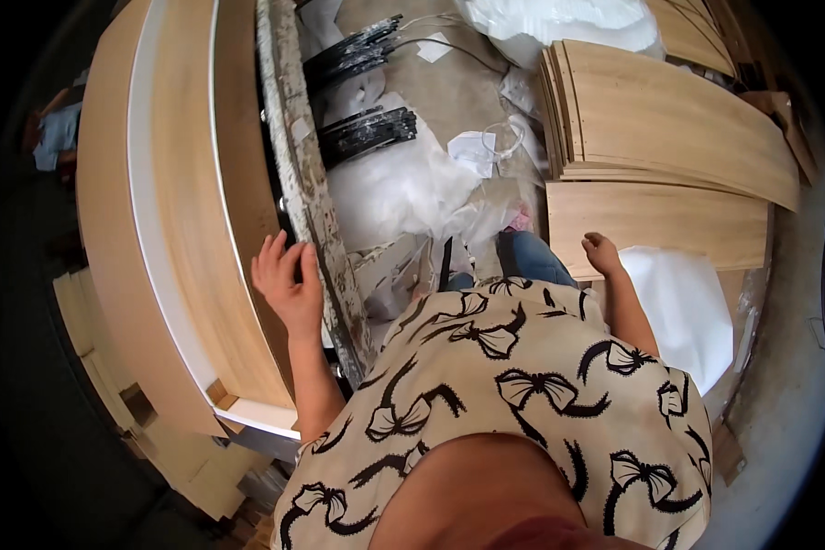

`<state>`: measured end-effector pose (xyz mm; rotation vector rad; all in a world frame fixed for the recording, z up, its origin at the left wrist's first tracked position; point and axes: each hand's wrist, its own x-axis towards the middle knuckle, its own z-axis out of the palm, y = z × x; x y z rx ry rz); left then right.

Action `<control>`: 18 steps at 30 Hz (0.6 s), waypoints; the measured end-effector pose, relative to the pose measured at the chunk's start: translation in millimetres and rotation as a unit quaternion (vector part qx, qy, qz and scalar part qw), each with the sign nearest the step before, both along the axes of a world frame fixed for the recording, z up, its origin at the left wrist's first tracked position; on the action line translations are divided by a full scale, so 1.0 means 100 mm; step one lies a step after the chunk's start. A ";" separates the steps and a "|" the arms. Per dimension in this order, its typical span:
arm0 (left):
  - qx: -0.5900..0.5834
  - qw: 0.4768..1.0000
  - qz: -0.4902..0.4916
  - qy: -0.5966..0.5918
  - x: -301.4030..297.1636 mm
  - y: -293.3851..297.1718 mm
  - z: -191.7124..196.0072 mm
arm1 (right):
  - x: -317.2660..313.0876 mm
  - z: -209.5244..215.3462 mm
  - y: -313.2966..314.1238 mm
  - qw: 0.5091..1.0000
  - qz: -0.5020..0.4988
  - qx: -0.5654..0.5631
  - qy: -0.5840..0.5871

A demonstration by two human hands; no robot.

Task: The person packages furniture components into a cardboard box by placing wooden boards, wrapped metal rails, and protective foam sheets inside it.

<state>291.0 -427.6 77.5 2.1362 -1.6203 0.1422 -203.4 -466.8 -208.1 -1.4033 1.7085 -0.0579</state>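
Note:
My left hand is open, its fingers apart and holding nothing. It hovers by the near side of a long wooden assembly with white edging, next to a worn, paint-chipped beam; whether the fingertips touch it I cannot tell. On my other side, my right hand is closed in a loose curl, with nothing showing in it. Below or beside that hand lies a flat wood-grain panel. A small wooden block sits in the assembly's near corner.
A stack of wood-grain panels stands at the right. White plastic sheeting and bundles of black strips lie ahead between bench and stack. A white sheet rests beside my right arm. Pale boards are at the lower left.

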 end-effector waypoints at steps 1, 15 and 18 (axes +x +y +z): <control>0.001 0.998 -0.042 -0.041 -0.06 -0.11 -0.05 | -0.02 0.03 -0.11 0.999 0.019 -0.037 -0.002; 0.204 0.909 -0.292 0.214 -0.56 -0.54 -1.02 | -0.15 -0.12 2.27 0.954 -0.269 0.078 0.110; 0.279 0.864 -0.366 0.204 -0.80 -0.37 -1.39 | 0.04 0.12 3.04 0.929 -0.338 0.104 0.114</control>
